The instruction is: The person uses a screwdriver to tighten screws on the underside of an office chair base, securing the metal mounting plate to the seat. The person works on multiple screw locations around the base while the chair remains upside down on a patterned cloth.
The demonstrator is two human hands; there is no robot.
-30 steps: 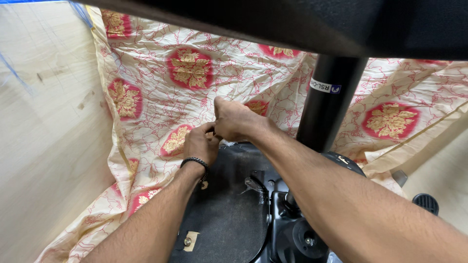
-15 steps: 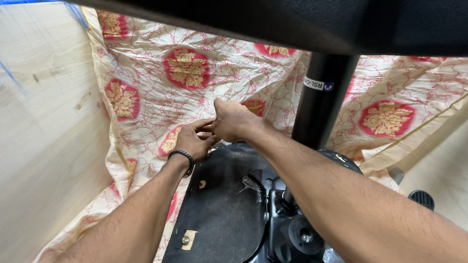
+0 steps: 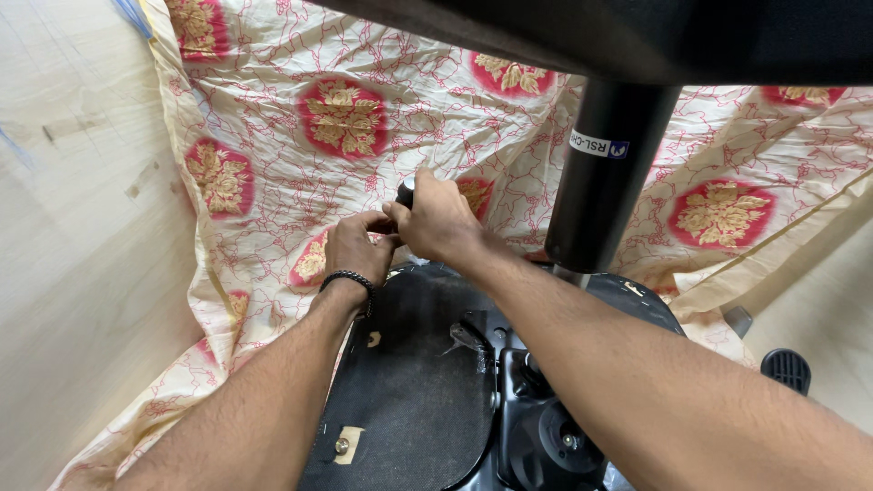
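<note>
Both hands — left point(image 3: 356, 250), right point(image 3: 436, 221) — grip a small black knob point(image 3: 406, 192) against patterned cloth point(image 3: 273, 118); right of the grip, a black column point(image 3: 605, 173) with a white label point(image 3: 599, 146).

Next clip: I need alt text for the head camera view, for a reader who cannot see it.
Two bare hands, left hand and right hand, meet at the edge of an upturned black chair seat; the right grips a small dark object. Cream cloth with red-and-gold medallions lies beneath; a black column rises beside them.
</note>
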